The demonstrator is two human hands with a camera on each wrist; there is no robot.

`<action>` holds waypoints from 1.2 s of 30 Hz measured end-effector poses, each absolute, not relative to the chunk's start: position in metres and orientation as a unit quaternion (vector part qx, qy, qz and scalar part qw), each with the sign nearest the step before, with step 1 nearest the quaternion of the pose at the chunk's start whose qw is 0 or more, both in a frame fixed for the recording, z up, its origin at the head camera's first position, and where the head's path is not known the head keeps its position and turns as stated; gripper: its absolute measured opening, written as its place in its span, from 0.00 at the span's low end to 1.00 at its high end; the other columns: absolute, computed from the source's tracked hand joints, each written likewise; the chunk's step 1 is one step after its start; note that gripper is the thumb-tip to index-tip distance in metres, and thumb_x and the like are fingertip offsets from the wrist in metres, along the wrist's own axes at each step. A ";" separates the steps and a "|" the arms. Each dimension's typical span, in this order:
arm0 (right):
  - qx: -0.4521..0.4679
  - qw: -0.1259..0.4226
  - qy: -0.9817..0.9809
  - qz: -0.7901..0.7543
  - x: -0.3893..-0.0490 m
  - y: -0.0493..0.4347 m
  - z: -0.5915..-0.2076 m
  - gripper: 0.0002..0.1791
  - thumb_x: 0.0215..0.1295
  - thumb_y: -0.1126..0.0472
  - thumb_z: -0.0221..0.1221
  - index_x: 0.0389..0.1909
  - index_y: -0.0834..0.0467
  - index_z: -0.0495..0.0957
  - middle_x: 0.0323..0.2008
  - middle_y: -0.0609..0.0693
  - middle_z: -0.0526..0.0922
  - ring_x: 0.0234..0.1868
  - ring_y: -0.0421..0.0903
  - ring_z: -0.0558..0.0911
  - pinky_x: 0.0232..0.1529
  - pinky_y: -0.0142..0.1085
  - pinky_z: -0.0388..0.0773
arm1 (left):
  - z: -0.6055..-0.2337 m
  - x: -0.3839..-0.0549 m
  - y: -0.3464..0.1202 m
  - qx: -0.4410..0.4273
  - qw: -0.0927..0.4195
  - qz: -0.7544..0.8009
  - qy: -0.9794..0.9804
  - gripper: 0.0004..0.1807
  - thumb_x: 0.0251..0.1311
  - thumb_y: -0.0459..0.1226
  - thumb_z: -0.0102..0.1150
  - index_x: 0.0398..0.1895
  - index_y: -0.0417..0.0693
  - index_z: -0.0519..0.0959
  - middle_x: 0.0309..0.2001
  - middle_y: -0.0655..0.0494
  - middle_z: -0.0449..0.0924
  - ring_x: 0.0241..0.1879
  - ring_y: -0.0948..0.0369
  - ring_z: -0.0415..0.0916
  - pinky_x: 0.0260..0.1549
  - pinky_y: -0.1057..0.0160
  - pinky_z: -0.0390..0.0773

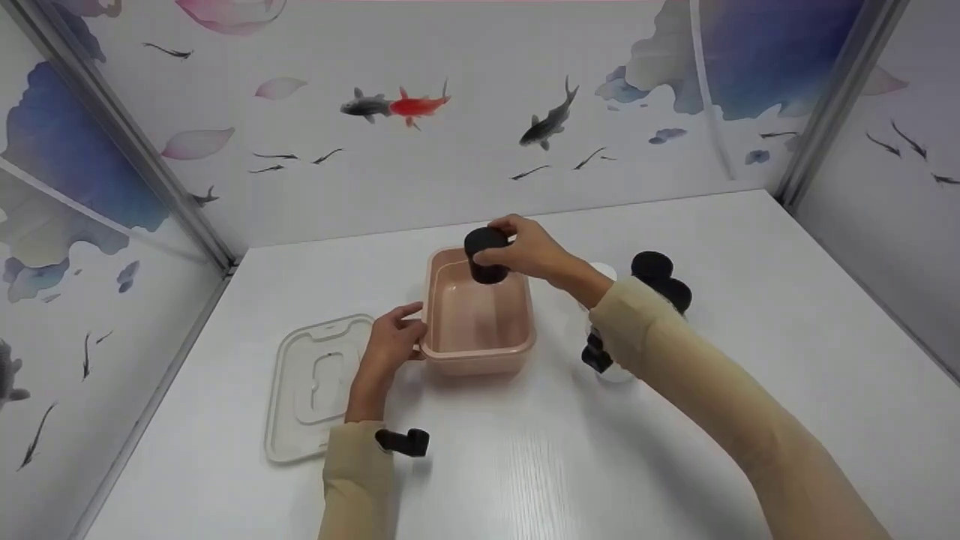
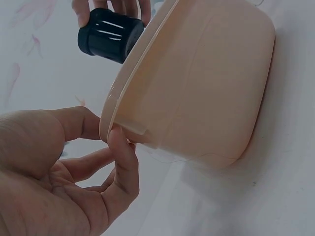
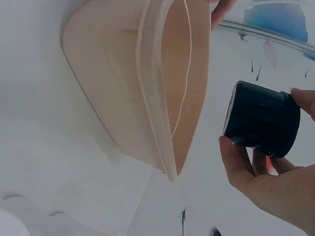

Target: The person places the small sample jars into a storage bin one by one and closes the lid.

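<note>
A pink rectangular plastic box [image 1: 480, 364] stands with its open top up on the white table. At its left side my left hand [image 1: 390, 341] pinches the rim, the thumb and a finger on the lip in the left wrist view. Above the far part of the box, my right hand [image 1: 532, 251] grips a black cylindrical jar [image 1: 487, 259] by its side. The jar [image 3: 261, 120] has a wider lid-like end and is apart from the box [image 3: 108, 73] in the right wrist view. The visible inside of the box holds nothing.
A pale rectangular lid [image 1: 289, 409] lies flat left of the box, partly behind the left hand. To the right are two black round-topped things [image 1: 651, 266] and white round items [image 1: 604, 271], partly hidden by the right forearm. Patterned walls [image 1: 480, 187] edge the table.
</note>
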State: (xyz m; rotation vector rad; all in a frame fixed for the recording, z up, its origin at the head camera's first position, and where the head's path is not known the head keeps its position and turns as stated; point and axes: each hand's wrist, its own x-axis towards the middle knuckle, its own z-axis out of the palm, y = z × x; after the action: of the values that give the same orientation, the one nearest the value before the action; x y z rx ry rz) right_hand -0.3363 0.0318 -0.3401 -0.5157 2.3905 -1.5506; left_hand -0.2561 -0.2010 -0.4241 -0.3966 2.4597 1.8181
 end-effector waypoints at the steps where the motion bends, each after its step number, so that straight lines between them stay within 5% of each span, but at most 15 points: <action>1: -0.180 0.121 0.822 -0.527 -0.338 0.029 -0.341 0.38 0.63 0.56 0.66 0.71 0.61 0.64 0.63 0.62 0.70 0.57 0.53 0.79 0.57 0.42 0.81 | -0.425 -0.256 -0.201 -0.128 0.026 0.588 0.798 0.27 0.66 0.34 0.52 0.70 0.46 0.70 0.56 0.40 0.81 0.44 0.53 0.83 0.29 0.68 0.82; 16: -0.194 0.099 0.876 -0.430 -0.362 -0.001 -0.342 0.39 0.61 0.53 0.67 0.70 0.64 0.66 0.64 0.62 0.75 0.63 0.55 0.76 0.66 0.45 0.74 | -0.424 -0.254 -0.204 -0.127 0.031 0.591 0.796 0.26 0.67 0.34 0.54 0.70 0.47 0.71 0.56 0.40 0.81 0.42 0.57 0.83 0.30 0.68 0.82; 36: -0.165 0.131 0.905 -0.369 -0.373 -0.028 -0.364 0.34 0.62 0.57 0.67 0.66 0.66 0.70 0.60 0.62 0.78 0.59 0.55 0.79 0.62 0.44 0.78 | -0.425 -0.253 -0.203 -0.117 0.030 0.598 0.793 0.27 0.67 0.33 0.54 0.70 0.45 0.70 0.56 0.39 0.81 0.43 0.54 0.84 0.29 0.68 0.83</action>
State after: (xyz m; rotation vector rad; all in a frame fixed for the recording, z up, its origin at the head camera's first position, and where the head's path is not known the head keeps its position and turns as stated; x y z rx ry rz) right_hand -0.3733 -0.0284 -0.3639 -0.4802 2.6276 -1.0723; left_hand -0.2533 -0.2030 -0.4248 -0.3615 2.4434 1.8425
